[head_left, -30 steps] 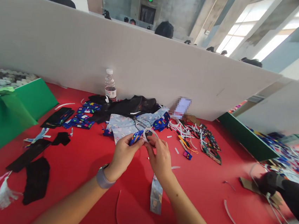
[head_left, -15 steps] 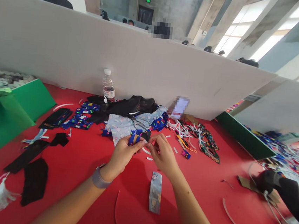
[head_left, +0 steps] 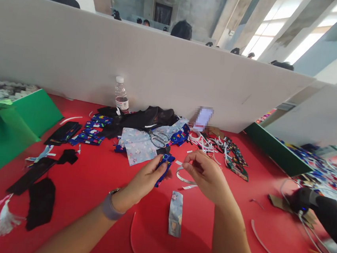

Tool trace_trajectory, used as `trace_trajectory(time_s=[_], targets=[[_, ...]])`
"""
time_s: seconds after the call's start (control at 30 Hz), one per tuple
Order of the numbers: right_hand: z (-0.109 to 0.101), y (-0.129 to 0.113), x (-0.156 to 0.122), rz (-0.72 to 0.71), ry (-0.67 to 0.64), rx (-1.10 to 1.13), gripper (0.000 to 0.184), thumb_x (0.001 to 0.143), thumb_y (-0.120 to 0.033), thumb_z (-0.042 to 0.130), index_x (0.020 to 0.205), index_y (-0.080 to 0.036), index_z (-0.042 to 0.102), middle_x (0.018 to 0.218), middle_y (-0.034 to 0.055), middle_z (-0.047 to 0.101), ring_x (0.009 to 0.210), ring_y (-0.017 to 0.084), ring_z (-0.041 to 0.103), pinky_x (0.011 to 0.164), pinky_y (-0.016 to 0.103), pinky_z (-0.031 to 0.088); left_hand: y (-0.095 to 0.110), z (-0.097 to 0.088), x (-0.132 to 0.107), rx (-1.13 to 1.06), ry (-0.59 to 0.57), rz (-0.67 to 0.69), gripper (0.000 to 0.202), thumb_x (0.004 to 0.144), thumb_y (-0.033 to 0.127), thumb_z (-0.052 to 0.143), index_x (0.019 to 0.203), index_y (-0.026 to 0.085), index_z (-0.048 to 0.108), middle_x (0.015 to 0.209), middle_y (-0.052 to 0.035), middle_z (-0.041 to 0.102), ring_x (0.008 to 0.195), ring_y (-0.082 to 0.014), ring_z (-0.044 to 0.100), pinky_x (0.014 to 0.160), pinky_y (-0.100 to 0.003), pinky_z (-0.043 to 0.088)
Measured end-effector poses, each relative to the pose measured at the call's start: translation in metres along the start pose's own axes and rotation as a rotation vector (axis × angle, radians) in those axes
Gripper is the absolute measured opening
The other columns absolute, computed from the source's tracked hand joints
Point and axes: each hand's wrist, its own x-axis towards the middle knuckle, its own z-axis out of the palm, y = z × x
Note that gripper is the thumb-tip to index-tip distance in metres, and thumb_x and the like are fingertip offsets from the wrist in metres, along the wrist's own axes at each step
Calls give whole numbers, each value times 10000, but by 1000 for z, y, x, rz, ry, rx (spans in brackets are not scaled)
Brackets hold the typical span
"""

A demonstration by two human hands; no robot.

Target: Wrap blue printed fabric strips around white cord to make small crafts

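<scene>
My left hand [head_left: 147,177], with a watch on its wrist, is closed around a folded blue patterned fabric piece [head_left: 164,168]. To its right my right hand [head_left: 204,173] is apart from the fabric, thumb and finger pinched at one end of a thin white strip [head_left: 183,179] that curls below the fingertips. A light blue printed fabric strip [head_left: 175,214] lies flat on the red table below the hands. Just beyond my left hand, scissors [head_left: 157,139] rest on a pale blue printed cloth [head_left: 138,147].
Black cloth [head_left: 148,118] and a bottle [head_left: 121,96] stand along the grey partition [head_left: 161,74], with a phone [head_left: 203,118] to the right. Green-walled bins [head_left: 279,151] flank the table. Black fabric pieces [head_left: 41,203] lie left; a dark device with cables [head_left: 312,212] is at right.
My hands have drawn apart. My right hand has moved right with the white strip, while my left hand has shifted slightly right and lower and the blue fabric is turned.
</scene>
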Motion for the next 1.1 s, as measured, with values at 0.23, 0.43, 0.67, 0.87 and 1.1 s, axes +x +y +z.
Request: trace_trajectory(time_s=[0.23,0.43,0.67,0.87,1.1], targets=[[13,-13,-5,6,-42,46,106,858,-238,539,774,-203,593,757,-13,519,505,76,421,466,203,346,-1,5,-3,177,-56,50,205,926,360,390,926,200,518,811,-7,597,748,-137,566,689,-245,422],[20,-12,-5,47,-25,64,94,849,-216,541,762,-200,576,771,-15,525,488,70,433,463,207,351,-2,8,-6,343,-16,73,174,936,302,346,921,210,493,772,6,583,725,-135,548,664,-247,400],[25,-12,-3,73,19,30,133,844,-252,547,733,-197,593,733,-8,537,503,86,468,467,217,365,-4,11,-9,347,2,63,210,933,351,344,948,212,501,781,-20,613,724,-154,575,638,-251,418],[29,-11,-4,69,36,37,100,840,-232,549,756,-194,589,757,-2,531,494,80,490,464,215,382,-3,13,-12,330,36,32,287,915,452,371,972,213,521,744,-23,632,694,-160,593,605,-246,420],[31,-12,-6,78,54,11,97,840,-236,549,755,-201,580,775,0,539,515,86,491,483,219,395,1,15,-12,334,65,31,330,923,475,332,886,206,520,695,-16,628,654,-151,590,580,-241,415]])
